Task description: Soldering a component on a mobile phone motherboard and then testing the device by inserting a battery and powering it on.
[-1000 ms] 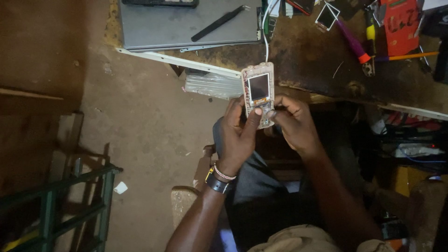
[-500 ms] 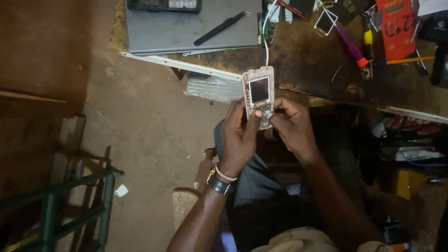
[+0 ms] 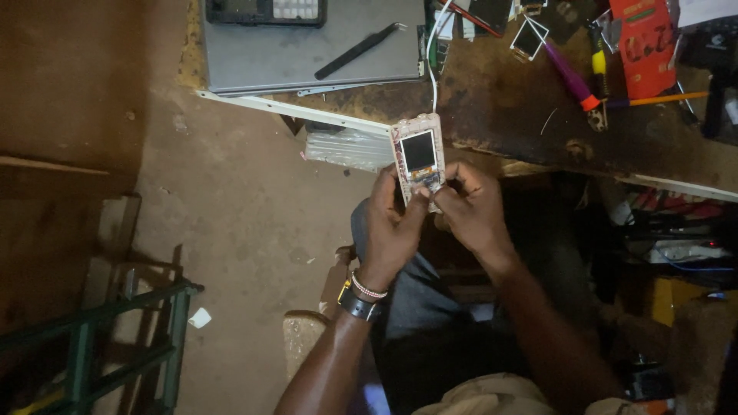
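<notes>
Dim, warm light falls from above, leaving deep shadow at lower right and soft, slightly blurred detail throughout.

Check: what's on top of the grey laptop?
Black tweezers lie on the grey laptop's lid; a dark keypad device sits at its far edge. Anything beneath them is covered.

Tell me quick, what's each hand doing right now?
Left hand: closed on the lower part of the small opened phone.
Right hand: fingers pinched at the phone's lower end.

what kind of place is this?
Probably a small phone or electronics repair bench. Both hands hold a bare phone board with a screen; tweezers and screwdrivers lie on the cluttered worktop.
</notes>
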